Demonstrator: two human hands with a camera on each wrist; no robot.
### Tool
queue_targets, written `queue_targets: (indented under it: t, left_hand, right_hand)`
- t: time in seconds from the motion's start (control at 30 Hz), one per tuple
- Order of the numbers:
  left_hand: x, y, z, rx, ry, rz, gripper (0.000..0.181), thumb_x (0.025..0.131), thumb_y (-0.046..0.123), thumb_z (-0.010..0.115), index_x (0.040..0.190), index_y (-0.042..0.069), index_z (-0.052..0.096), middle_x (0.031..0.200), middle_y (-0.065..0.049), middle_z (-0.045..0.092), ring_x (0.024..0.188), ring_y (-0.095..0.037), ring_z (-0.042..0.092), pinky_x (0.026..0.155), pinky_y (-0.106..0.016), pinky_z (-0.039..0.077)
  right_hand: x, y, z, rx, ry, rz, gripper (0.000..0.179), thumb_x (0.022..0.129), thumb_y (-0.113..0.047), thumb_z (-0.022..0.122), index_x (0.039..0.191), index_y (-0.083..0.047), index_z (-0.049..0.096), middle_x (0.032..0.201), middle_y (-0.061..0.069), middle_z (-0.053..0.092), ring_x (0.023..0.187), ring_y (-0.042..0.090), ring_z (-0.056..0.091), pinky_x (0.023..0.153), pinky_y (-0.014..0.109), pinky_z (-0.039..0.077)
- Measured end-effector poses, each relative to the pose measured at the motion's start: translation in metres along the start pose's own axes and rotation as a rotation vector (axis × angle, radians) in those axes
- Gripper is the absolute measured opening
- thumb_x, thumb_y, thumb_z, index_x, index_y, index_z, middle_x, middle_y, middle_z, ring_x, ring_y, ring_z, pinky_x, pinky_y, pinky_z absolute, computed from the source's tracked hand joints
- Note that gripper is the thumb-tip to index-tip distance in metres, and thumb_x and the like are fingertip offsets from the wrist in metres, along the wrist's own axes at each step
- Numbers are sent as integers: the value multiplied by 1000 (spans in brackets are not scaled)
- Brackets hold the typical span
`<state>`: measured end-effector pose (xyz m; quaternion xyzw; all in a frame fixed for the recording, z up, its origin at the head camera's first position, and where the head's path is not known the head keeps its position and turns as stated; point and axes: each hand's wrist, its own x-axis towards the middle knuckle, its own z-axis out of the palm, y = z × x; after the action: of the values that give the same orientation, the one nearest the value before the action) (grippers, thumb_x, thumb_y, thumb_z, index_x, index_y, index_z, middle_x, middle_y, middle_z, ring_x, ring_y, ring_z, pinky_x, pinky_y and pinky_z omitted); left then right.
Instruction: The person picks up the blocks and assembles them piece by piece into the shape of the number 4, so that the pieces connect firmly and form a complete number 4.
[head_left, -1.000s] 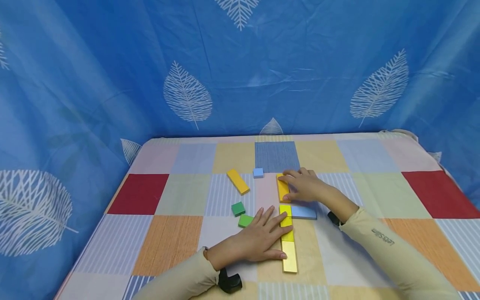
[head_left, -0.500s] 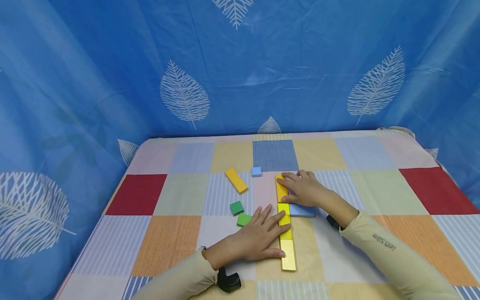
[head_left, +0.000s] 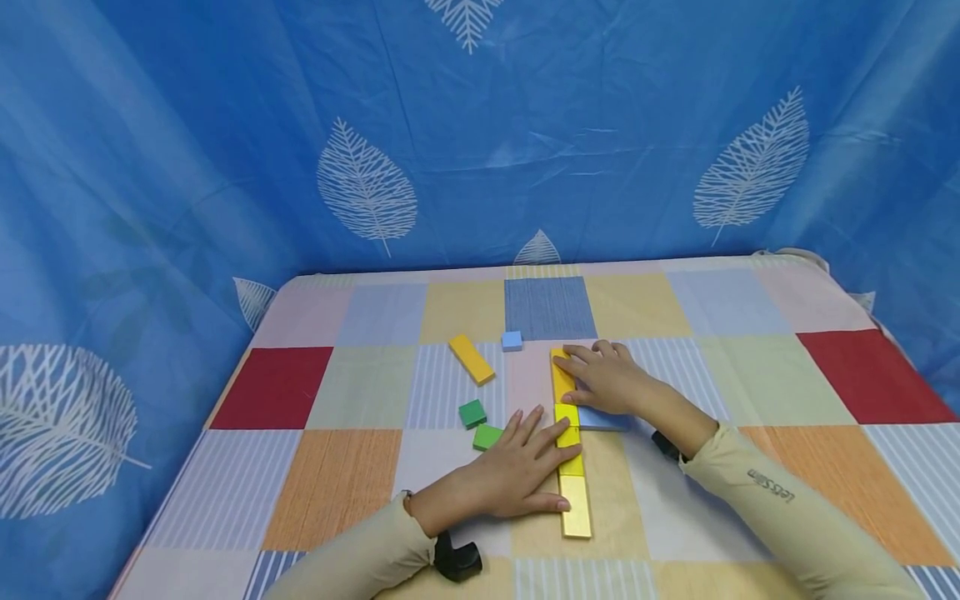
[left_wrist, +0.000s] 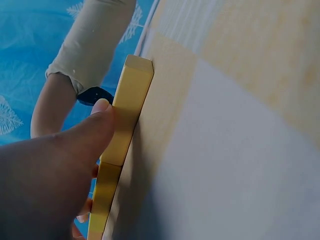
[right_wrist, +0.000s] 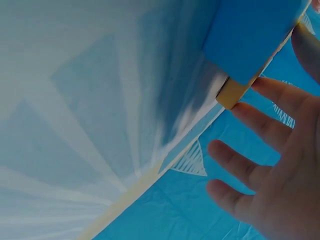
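Note:
In the head view, my left hand (head_left: pixel 517 471) lies spread over a row of yellow blocks, thumb on the pale yellow block (head_left: pixel 577 517) at the near end and fingertips on the bright yellow block (head_left: pixel 572 465). The left wrist view shows the thumb (left_wrist: pixel 102 117) against the side of the pale block. My right hand (head_left: pixel 609 379) pinches an orange-yellow block (head_left: pixel 563 385) at the far end of the row, end to end with a small yellow piece (head_left: pixel 567 414). A light blue plank (head_left: pixel 602 420) sticks out rightward from the row, partly under my right hand's shadow.
Left of the row lie a dark green block (head_left: pixel 472 413) and a light green block (head_left: pixel 487 437). Farther back are a loose orange-yellow block (head_left: pixel 472 359) and a small blue cube (head_left: pixel 512 341). A patchwork cloth (head_left: pixel 360 483) covers the table, with a blue curtain (head_left: pixel 480 167) behind.
My right hand has drawn the orange-yellow block toward me, closing the gap to the yellow row. The left hand stays on the row. The head view has shifted slightly.

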<state>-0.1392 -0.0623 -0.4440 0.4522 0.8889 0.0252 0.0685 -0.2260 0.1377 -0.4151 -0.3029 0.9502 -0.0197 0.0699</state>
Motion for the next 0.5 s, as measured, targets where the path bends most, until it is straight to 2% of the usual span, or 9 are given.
queue_targets:
  t: [0.13,0.23,0.37,0.5]
  left_hand:
    - [0,-1,0,-9,4,1,65,90,60,34,144,25,27,152,-7,18,139,-39,11,108,-55,18]
    - [0,-1,-1,-17,7,4,65,89,60,35,143,24,29,151,-8,19,138,-40,12,108,-55,18]
    - [1,-1,-2,-32,8,4,66,88,60,38,142,23,31,150,-8,20,139,-40,11,109,-55,17]
    - [2,-2,-1,-34,12,-1,67,87,61,39,140,21,33,150,-6,19,139,-38,9,109,-55,15]
  right_hand:
    - [-9,2,-1,42,-14,-39,54,88,-41,54,133,-11,48,140,14,41,124,47,35,95,65,28]
    - [-21,2,-2,94,-49,-73,59,86,-41,58,134,-11,46,142,14,38,128,49,29,96,66,27]
    - [-35,-1,-3,176,-113,-96,76,77,-47,66,138,-10,40,147,14,30,133,49,18,98,68,21]
    - [-43,-8,-1,226,-160,-85,97,67,-59,69,141,-7,33,150,14,22,136,46,8,101,67,16]
